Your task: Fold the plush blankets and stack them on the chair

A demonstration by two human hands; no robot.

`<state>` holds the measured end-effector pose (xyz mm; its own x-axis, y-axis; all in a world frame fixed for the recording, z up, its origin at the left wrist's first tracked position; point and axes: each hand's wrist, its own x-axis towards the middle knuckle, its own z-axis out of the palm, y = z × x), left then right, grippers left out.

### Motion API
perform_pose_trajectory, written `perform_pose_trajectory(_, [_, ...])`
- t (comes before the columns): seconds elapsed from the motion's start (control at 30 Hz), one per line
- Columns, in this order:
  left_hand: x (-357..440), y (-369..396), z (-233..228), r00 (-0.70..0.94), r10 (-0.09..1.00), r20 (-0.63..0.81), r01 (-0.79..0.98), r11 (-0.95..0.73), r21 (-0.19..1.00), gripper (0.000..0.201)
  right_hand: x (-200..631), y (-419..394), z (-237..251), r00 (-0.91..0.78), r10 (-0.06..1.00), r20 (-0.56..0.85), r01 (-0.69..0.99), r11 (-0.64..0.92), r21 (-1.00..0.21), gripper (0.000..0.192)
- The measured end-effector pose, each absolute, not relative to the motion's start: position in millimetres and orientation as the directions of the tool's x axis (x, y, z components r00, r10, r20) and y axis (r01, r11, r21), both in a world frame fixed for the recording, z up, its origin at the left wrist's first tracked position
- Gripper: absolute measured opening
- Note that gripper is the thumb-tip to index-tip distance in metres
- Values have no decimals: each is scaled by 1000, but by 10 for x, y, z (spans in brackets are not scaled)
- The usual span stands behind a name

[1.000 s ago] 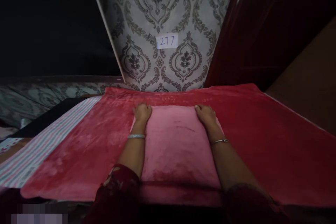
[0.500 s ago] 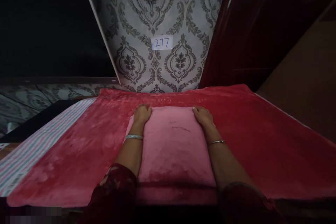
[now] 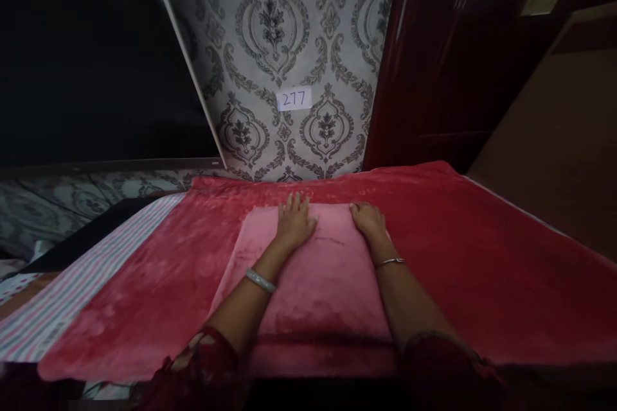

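A folded pink plush blanket (image 3: 328, 276) lies in the middle, on a spread red plush cover (image 3: 463, 270). My left hand (image 3: 295, 221) rests flat on its far part, left of centre, fingers spread and pointing toward the far edge. At the far right corner, my right hand (image 3: 369, 219) has its thumb on top and its fingers curled over the side edge, partly out of sight. A darker fold line crosses the blanket near its front.
Striped cloth (image 3: 110, 263) shows along the left of the red cover. Behind stand a dark screen (image 3: 96, 64), a patterned wall (image 3: 274, 26) with a paper label (image 3: 294, 98) reading 277, and a dark red wooden panel (image 3: 434, 64). A brown board-like surface (image 3: 554, 122) rises at right.
My left hand has left the blanket's left edge and moved right onto its top, its fingers now spread. My right hand keeps to the far right corner. The view has tilted up slightly.
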<state>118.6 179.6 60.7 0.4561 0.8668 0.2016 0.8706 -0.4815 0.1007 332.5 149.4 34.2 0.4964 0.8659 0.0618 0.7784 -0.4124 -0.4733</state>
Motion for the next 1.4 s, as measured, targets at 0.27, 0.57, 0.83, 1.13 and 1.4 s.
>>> perform_pose_trajectory(0.27, [1193, 1684, 278, 494, 842, 219, 862, -507, 4, 63, 3194, 1448, 478, 510, 803, 308, 816, -339, -468, 54])
perform_pose_trajectory(0.57, [1214, 1678, 278, 493, 848, 193, 864, -504, 8, 63, 2631, 1315, 337, 99, 989, 112, 969, -71, -237, 52])
perform_pose_trajectory(0.83, [1075, 1597, 698, 556, 829, -67, 818, -531, 221, 69, 2792, 1086, 542, 22, 1000, 21, 972, -17, -236, 58])
perform_pose_trajectory(1.13, [504, 546, 222, 704, 688, 178, 693, -720, 41, 67, 2711, -68, 132, -88, 980, 176, 982, 115, -148, 63])
perform_pose_trajectory(1.4, [525, 550, 233, 688, 715, 125, 714, -698, 58, 66, 2678, -97, 130, -79, 981, 176, 974, 114, -198, 60])
